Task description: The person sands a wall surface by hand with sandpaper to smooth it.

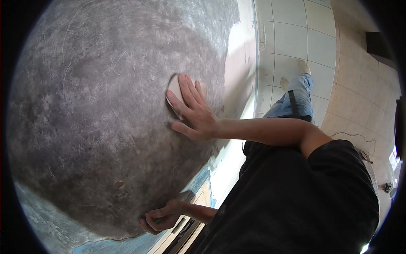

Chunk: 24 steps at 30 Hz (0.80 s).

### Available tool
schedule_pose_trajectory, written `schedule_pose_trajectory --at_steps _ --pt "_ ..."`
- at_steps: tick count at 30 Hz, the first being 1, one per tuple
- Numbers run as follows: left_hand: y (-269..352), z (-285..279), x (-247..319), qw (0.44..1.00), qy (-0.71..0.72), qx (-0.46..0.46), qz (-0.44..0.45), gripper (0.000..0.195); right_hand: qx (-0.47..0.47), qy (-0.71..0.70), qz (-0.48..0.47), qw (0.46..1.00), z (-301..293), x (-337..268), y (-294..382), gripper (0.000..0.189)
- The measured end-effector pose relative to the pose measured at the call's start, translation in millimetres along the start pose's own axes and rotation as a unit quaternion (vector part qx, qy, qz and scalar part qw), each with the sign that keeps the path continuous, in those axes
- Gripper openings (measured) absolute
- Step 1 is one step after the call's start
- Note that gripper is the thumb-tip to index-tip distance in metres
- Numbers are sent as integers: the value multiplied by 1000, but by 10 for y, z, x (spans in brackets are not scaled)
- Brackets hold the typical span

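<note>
My right hand (198, 111) lies flat with spread fingers on a pale, thin pad or sheet (181, 90), pressing it against the grey, scratched wall surface (111, 79). The thumb rests off the pad's lower edge. My left hand (163, 217) hangs lower in the picture, near the wall and a cream frame, its fingers loosely curled and apart with nothing seen in them. Its palm is partly hidden. White and pale patches (241, 54) border the grey surface, and a small chipped spot (119, 184) shows on it.
A cream door or window frame (201, 197) with a dark gap and blue paint beside it runs below the wall. Pale floor tiles (290, 38) lie at the right, under my feet and blue jeans. A thin cable (355, 134) trails over the floor. A dark object (379, 47) stands far right.
</note>
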<state>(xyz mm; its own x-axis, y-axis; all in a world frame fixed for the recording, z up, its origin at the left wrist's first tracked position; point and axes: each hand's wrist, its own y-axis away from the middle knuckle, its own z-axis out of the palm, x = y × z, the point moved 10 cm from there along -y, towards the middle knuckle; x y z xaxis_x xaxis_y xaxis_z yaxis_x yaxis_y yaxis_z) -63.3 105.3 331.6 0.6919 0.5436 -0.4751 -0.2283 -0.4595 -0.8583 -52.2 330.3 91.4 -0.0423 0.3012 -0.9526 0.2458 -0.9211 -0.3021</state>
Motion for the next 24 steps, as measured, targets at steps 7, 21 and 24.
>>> schedule_pose_trajectory --at_steps 7,21,24 --pt "-55 -10 91 999 -9 24 45 24 85 -31 54 994 -305 281 -534 79" --pt "-20 73 77 997 -59 -16 42 18 -31 -68 -58 996 -83 -225 133 82" --pt "-14 33 25 999 -29 16 36 24 -68 -42 -103 992 -11 -197 31 84"
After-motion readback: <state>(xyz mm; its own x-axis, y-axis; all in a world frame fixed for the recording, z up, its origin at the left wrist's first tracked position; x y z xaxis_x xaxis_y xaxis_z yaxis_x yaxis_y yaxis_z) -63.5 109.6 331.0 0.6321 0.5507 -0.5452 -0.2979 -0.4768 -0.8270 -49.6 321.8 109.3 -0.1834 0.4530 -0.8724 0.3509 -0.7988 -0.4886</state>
